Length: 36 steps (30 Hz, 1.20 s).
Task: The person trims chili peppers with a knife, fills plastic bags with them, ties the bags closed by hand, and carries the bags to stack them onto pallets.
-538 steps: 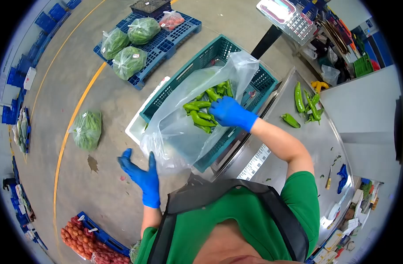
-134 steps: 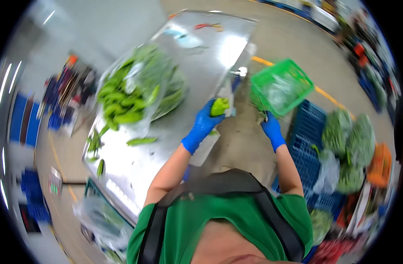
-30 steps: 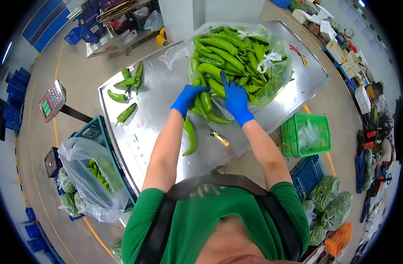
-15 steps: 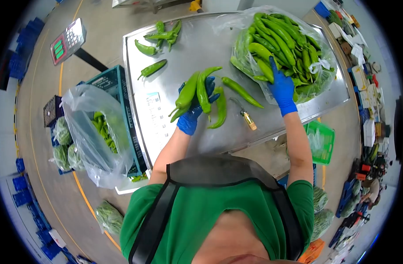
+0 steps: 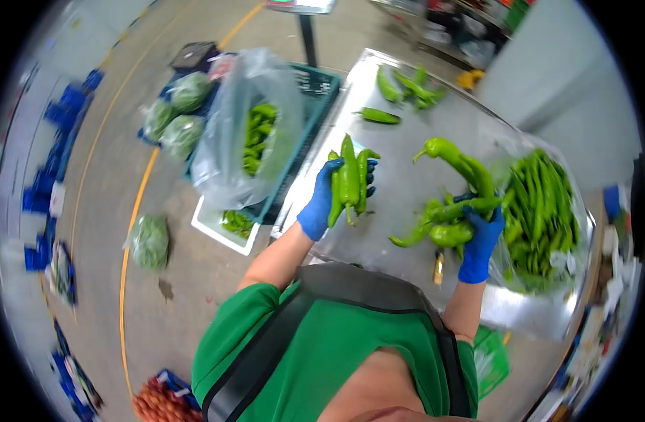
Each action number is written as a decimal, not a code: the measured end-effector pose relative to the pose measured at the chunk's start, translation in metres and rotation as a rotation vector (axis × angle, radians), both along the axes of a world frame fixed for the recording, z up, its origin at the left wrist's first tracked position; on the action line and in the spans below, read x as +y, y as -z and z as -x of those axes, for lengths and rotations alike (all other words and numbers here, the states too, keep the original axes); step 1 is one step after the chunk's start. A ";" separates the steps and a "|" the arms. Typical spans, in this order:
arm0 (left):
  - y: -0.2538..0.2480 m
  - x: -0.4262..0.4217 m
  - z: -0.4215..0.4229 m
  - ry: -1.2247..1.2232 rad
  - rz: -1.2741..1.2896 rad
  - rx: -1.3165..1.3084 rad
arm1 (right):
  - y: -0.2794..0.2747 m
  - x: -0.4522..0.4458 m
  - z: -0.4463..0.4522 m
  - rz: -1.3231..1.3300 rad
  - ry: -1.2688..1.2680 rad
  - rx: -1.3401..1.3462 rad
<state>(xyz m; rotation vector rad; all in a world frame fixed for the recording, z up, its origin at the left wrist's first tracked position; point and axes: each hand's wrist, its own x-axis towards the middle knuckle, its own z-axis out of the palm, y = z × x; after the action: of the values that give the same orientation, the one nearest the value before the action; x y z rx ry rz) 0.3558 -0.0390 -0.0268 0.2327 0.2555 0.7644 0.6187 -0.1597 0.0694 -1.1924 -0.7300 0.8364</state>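
Observation:
In a blue glove, my left hand (image 5: 321,200) is closed around several long green peppers (image 5: 348,179) over the left side of the metal table. My right hand (image 5: 483,235), also gloved in blue, grips several more green peppers (image 5: 481,176), some jutting up past its fingers. Beneath and beside that hand lie other peppers (image 5: 422,228), and I cannot tell exactly which ones it holds. Just right of it, a clear plastic bag (image 5: 572,264) is full of green peppers (image 5: 540,204). A small tool with a yellowish handle (image 5: 438,269) rests on the table below the right hand.
More peppers (image 5: 414,88) lie at the table's (image 5: 400,151) far end. Left of the table stands a dark green crate (image 5: 319,88) with a bag (image 5: 220,141) of peppers. A white bin (image 5: 220,235), bagged greens (image 5: 150,243) and a scale (image 5: 305,7) surround it.
My view has turned left toward the crate. My right hand has come away from the bag's contents and now grips peppers beside it. The left hand still holds its peppers.

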 end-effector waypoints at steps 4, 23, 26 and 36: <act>-0.027 0.020 0.114 -0.355 -0.019 0.307 | 0.019 0.042 0.063 0.085 -0.395 0.353; 0.171 0.125 0.447 -0.390 -0.163 1.985 | 0.233 0.313 0.472 0.638 -0.878 0.512; 0.109 0.111 0.417 -0.667 -0.150 0.955 | 0.275 0.359 0.480 0.435 -0.757 0.546; 0.041 0.085 0.437 -0.753 -0.145 1.137 | 0.178 0.407 0.331 0.943 -0.679 -2.280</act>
<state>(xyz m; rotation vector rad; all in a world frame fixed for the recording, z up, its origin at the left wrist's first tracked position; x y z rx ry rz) -0.0809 0.0455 -0.0681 0.7246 1.4235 1.3357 0.2881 0.2470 -0.1082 -2.6330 -2.8485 -0.2414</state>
